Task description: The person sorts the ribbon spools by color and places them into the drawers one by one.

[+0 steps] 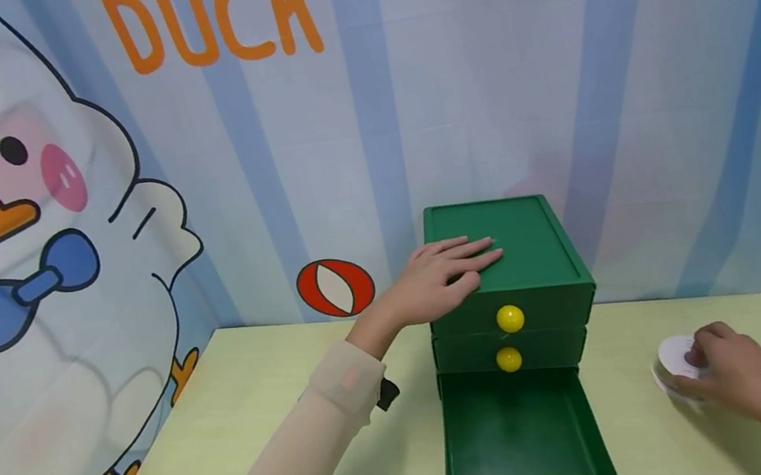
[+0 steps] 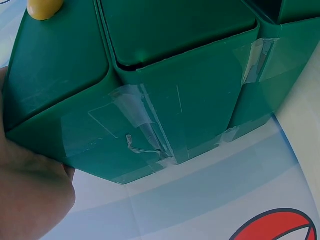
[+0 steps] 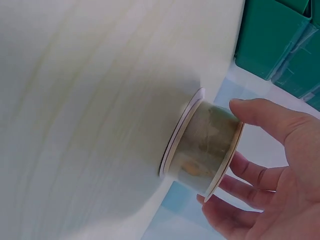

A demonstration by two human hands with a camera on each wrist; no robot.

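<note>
A green drawer cabinet [image 1: 519,240] with round yellow knobs stands at the back of the table. Its bottom drawer [image 1: 520,435] is pulled out and its inside shows bare; the two drawers above are closed. My left hand [image 1: 442,277] lies with fingers spread and straight on the cabinet top, near its left edge. Off to the right, my right hand [image 1: 746,375] holds a spool of ribbon [image 3: 202,145] by its near rim, thumb on one side and fingers curled on the other. The spool has pale end discs and a wide greenish-brown, semi-sheer band; its far disc is right at the tabletop.
Clear tape strips [image 2: 142,120] run across the joints on the cabinet's side. A small black object [image 1: 388,393] shows beside the left sleeve. A striped duck-print cloth [image 1: 470,49] hangs close behind the pale yellow table [image 1: 255,390].
</note>
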